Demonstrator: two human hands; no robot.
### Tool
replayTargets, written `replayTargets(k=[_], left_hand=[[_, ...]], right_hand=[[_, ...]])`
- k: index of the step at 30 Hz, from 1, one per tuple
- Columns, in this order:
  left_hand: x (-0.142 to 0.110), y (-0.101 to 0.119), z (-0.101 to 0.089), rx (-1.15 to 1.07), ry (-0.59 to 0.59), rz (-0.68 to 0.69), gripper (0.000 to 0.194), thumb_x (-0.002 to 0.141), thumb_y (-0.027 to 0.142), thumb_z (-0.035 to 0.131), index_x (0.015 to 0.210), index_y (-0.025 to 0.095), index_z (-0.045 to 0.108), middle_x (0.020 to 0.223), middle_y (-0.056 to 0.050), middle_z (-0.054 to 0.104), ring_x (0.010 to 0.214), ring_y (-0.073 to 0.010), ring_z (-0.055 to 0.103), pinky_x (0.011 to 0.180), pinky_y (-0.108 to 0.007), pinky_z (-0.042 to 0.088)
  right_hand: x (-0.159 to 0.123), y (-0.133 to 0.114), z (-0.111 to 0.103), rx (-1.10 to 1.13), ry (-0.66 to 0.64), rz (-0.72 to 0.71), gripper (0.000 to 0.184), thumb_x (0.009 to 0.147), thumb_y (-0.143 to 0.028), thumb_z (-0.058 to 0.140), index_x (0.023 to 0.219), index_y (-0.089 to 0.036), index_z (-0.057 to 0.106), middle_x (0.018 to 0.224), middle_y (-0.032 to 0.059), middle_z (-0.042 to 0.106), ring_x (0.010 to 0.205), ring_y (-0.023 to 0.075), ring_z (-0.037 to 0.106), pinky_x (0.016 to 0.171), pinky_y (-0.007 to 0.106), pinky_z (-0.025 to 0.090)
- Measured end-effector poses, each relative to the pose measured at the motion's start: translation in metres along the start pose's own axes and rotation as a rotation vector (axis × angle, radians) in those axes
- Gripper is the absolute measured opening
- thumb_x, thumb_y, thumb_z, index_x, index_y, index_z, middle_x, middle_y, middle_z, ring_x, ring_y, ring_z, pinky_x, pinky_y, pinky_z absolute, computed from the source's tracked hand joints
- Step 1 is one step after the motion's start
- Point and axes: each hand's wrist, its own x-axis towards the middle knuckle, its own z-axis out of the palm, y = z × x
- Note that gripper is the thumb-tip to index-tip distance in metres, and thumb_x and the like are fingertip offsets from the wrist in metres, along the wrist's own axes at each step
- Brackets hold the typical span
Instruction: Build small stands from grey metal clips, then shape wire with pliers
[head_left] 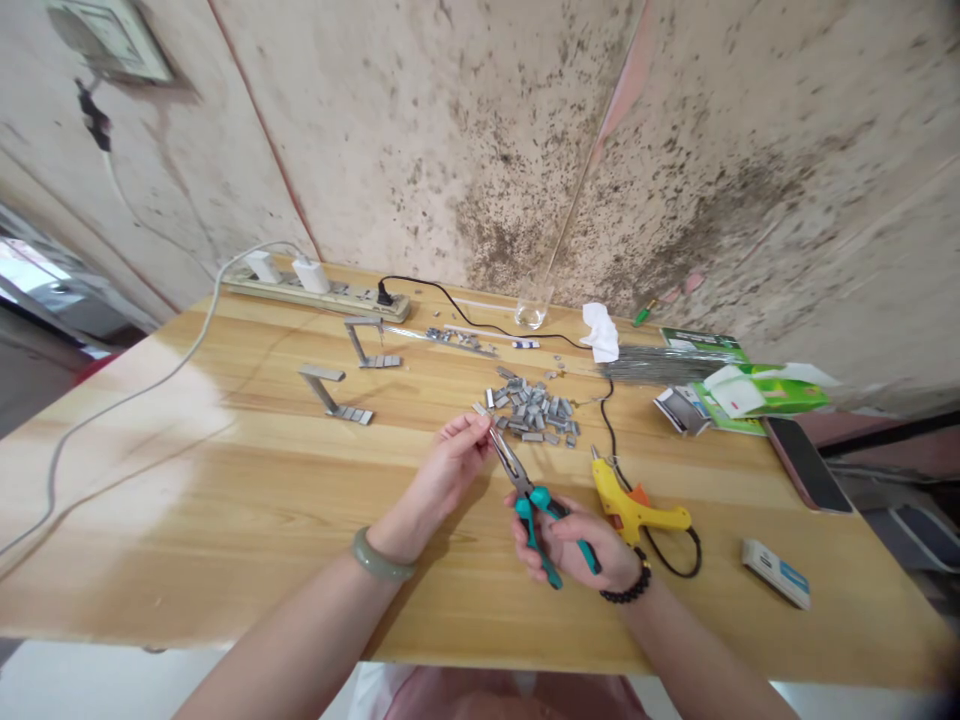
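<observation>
My right hand (592, 550) is wrapped round the teal handles of long-nose pliers (517, 474), whose jaws point up and left. At the jaw tips, my left hand (450, 468) is closed in a pinch on a small grey metal piece (480, 408); the fingers hide part of it. Just beyond the pliers lies a loose pile of short grey staple strips (536, 405). To the left stand two angled shapes made of such strips, a nearer one (325, 390) and a farther one (358, 345).
A yellow glue gun (634, 510) with a black cable lies right of my right hand. Farther right are a small box (776, 572), a phone (806, 465) and a green packet (787, 388). Along the wall sit a power strip (337, 300), a clear cup (532, 308) and thin metal rods (667, 365).
</observation>
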Motion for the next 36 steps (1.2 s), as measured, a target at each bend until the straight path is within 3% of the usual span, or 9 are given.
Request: replayTargets(k=[36], left_hand=[[0.0022, -0.0054, -0.0031, 0.039, 0.048, 0.064, 0.020, 0.062, 0.025, 0.081, 0.058, 0.014, 0.065, 0.061, 0.001, 0.059, 0.060, -0.0080, 0.051, 0.062, -0.021, 0.041]], right_hand=[[0.0007, -0.0002, 0.0008, 0.019, 0.005, 0.008, 0.036, 0.076, -0.026, 0.065, 0.109, -0.015, 0.055, 0.085, 0.0038, 0.055, 0.063, 0.0113, 0.049, 0.051, 0.025, 0.034]])
